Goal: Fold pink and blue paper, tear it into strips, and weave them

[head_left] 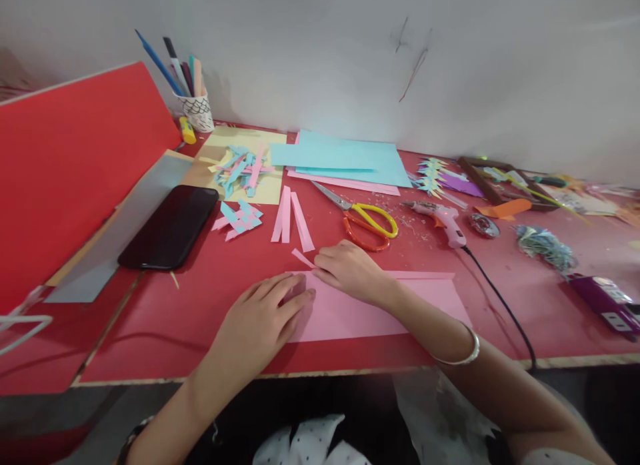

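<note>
A pale wall stands behind a red desk [240, 358], and I take the scissors [356, 208] as my landmark. On their near side lies the pink sheet [425, 298], its middle hidden from me by the right forearm. The left hand [270, 311] rests on the sheet's left end, fingers spread, covering that corner. The right hand [345, 268], just nearer than the scissors, has its fingers curled and pinches the end of a narrow pink strip [301, 257]; I can't tell whether the strip is still joined to the sheet, because the fingers cover that spot. Left of the scissors lie loose pink strips [286, 215] and, farther off, a black phone [170, 228]. Right of them sits a glue gun [443, 218]. Far right, a purple object [603, 301] is hard to make out and cut off by my view's edge.
</note>
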### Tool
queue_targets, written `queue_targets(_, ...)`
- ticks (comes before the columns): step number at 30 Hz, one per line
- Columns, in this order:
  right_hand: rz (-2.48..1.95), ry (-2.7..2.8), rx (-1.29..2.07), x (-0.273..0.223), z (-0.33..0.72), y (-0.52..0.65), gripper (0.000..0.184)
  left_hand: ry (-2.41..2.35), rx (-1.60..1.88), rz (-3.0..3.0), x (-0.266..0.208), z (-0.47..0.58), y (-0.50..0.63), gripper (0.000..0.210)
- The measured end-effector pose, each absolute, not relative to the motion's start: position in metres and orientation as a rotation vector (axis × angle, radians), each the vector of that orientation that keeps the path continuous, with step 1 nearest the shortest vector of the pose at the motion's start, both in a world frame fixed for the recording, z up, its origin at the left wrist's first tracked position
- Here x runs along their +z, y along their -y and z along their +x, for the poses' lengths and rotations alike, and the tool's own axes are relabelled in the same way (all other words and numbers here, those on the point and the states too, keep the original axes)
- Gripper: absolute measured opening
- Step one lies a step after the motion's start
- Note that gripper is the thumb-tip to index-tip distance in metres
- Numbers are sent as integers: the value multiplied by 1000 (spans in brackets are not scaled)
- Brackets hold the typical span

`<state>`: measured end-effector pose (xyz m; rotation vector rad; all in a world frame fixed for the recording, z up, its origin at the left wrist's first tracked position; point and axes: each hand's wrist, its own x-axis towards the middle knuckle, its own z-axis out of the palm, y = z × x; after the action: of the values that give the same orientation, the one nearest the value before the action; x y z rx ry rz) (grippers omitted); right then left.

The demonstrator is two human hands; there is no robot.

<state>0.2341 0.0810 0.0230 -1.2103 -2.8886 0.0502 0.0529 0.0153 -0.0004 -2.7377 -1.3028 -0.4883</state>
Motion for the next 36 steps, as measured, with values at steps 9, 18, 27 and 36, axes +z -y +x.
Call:
queue_targets(9, -1316, 2940, -53, 19, 233, -81, 26, 1276, -535, -2704, 0, 54, -14, 34)
queue_targets(18, -1257, 2885, 30, 25, 250, -79, 31, 1304, -523, -2706, 1, 54, -14, 33)
queue_targets(27, -1320, 2958, -22, 23, 248, -81, 27, 1328, -446, -2758, 3, 54, -13, 34)
queue_targets(36, -1234, 2860, 98, 25, 263, -80, 29, 1351, -399, -2753, 2, 53, -12, 35)
